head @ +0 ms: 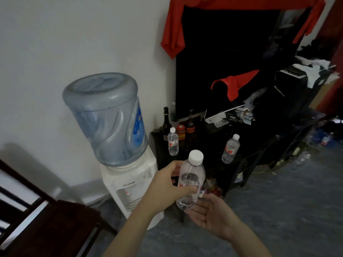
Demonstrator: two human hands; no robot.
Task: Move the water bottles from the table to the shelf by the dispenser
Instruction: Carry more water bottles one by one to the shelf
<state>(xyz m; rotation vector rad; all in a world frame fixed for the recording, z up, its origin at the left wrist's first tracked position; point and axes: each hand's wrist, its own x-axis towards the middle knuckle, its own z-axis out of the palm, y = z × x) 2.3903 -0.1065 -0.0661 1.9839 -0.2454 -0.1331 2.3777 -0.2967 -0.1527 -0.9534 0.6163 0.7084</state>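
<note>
Our left hand point(171, 182) wraps around the middle of a clear plastic water bottle with a white screw cap point(191, 179), thumb across the front and fingers curled behind, so the bottle stays upright just below the centre of the frame. Our right hand point(209, 214) lies open, palm up, directly beneath the bottle's base; whether it touches the base we cannot tell. We judge it sits there as a support against a slip, or to take the bottle over.

Just beyond, the dark low shelf point(207, 143) stands right of the white water dispenser with its upturned blue-grey jug point(111, 127). Two more clear capped water bottles already stand on it: one point(173, 141) at the left end near the dispenser, in front of a few dark glass bottles point(166, 124), the other point(231, 148) further right, near the front edge. The bare stretch between them looks the natural spot for ours, which we hold high enough to clear the shelf's edge. At upper right, red cloth point(235, 86) drapes over dark clutter.
</note>
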